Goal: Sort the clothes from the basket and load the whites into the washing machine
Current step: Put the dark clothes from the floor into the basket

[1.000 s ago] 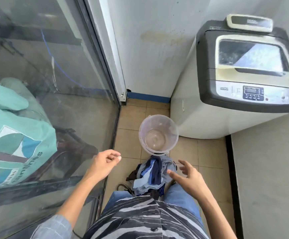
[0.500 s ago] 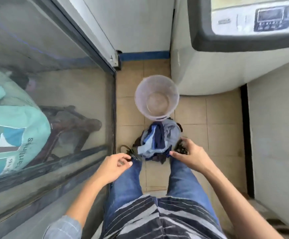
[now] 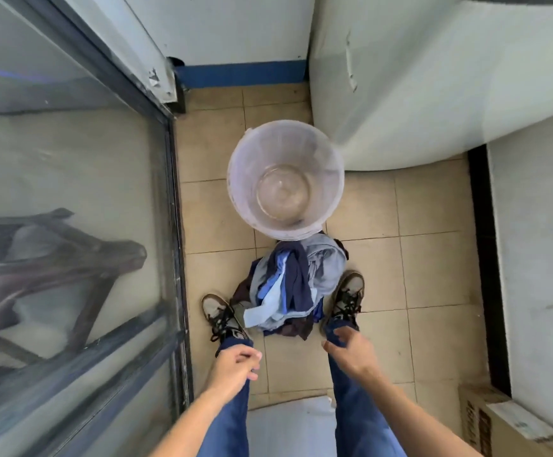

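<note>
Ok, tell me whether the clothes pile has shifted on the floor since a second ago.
No. The clothes pile sits just below the clear bucket, touching its near rim as before; only the camera tilted down.

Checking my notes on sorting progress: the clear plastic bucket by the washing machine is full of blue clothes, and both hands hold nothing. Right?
Not quite. The head view shows the clear plastic bucket empty; the blue clothes lie heaped on the tiled floor between the shoes. Both hands hold nothing.

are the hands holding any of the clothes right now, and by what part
No clothes are held. The left hand and right hand hang loosely curled above the pile of clothes on the floor, touching none of it.
</note>
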The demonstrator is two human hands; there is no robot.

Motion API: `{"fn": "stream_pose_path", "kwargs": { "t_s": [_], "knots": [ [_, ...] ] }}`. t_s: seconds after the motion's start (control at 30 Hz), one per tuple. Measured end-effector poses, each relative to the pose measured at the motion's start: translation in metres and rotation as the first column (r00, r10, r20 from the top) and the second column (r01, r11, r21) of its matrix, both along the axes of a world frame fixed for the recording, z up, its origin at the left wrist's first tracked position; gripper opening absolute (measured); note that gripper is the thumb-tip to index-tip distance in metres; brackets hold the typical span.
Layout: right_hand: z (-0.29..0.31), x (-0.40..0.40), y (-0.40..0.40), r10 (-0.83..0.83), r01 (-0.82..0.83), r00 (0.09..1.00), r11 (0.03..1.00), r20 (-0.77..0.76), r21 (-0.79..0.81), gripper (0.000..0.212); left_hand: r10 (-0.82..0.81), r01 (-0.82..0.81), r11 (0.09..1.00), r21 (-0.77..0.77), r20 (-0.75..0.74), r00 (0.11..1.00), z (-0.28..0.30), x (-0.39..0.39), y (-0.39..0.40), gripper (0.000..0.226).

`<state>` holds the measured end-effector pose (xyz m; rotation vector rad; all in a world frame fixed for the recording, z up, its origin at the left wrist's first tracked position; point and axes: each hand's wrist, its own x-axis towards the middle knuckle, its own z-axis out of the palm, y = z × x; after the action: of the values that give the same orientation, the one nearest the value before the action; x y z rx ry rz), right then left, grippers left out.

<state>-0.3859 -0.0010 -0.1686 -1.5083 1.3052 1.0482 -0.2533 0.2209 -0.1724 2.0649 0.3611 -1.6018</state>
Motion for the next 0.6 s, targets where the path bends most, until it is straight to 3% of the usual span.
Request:
{"fn": "stream_pose_path", "kwargs": {
  "t_s": [0.07, 0.13, 0.17, 0.23, 0.3, 0.37, 0.43, 0.47, 0.53, 0.6],
  "knots": [
    [-0.037, 0.004, -0.003, -0.003, 0.005, 0.996, 1.000, -0.084, 0.022, 0.053, -0.023, 0.023, 1.000, -0.002, 0.043, 0.999, -0.031, 0.008, -0.001, 0.004],
    [-0.076, 0.012, -0.007, -0.011, 0.012, 0.990, 1.000, -0.144, 0.003, 0.048, -0.179, 0.175, 0.984, 0.037, 0.148, 0.973, -0.072, 0.017, -0.001, 0.017],
    [-0.094, 0.019, -0.010, -0.019, 0.017, 0.989, 1.000, -0.148, -0.017, 0.044, -0.320, 0.311, 0.948, 0.075, 0.222, 0.921, -0.093, 0.023, -0.003, 0.029],
    [-0.131, 0.038, -0.015, -0.042, 0.035, 0.992, 0.998, -0.116, -0.059, 0.042, -0.591, 0.580, 0.801, 0.151, 0.359, 0.722, -0.135, 0.033, -0.011, 0.055],
    [-0.171, 0.061, -0.022, -0.102, 0.095, 0.992, 0.991, -0.069, -0.097, 0.053, -0.691, 0.687, 0.703, 0.181, 0.402, 0.601, -0.176, 0.040, -0.025, 0.077],
    [-0.204, 0.084, -0.030, -0.152, 0.146, 0.988, 0.982, -0.037, -0.117, 0.072, -0.641, 0.632, 0.759, 0.160, 0.354, 0.681, -0.208, 0.044, -0.044, 0.087],
    [-0.230, 0.101, -0.030, -0.198, 0.195, 0.979, 0.978, -0.040, -0.078, 0.084, -0.485, 0.464, 0.875, 0.142, 0.285, 0.827, -0.233, 0.042, -0.059, 0.072],
    [-0.241, 0.105, -0.026, -0.240, 0.238, 0.970, 0.970, -0.050, -0.041, 0.081, -0.429, 0.405, 0.903, 0.142, 0.264, 0.864, -0.243, 0.041, -0.064, 0.055],
    [-0.249, 0.104, -0.015, -0.329, 0.330, 0.943, 0.944, -0.057, 0.008, 0.054, -0.404, 0.382, 0.915, 0.134, 0.267, 0.875, -0.249, 0.037, -0.071, 0.024],
    [-0.243, 0.095, 0.000, -0.315, 0.315, 0.949, 0.948, 0.015, -0.034, 0.027, -0.402, 0.387, 0.915, 0.112, 0.281, 0.871, -0.244, 0.029, -0.066, 0.016]
  ]
}}
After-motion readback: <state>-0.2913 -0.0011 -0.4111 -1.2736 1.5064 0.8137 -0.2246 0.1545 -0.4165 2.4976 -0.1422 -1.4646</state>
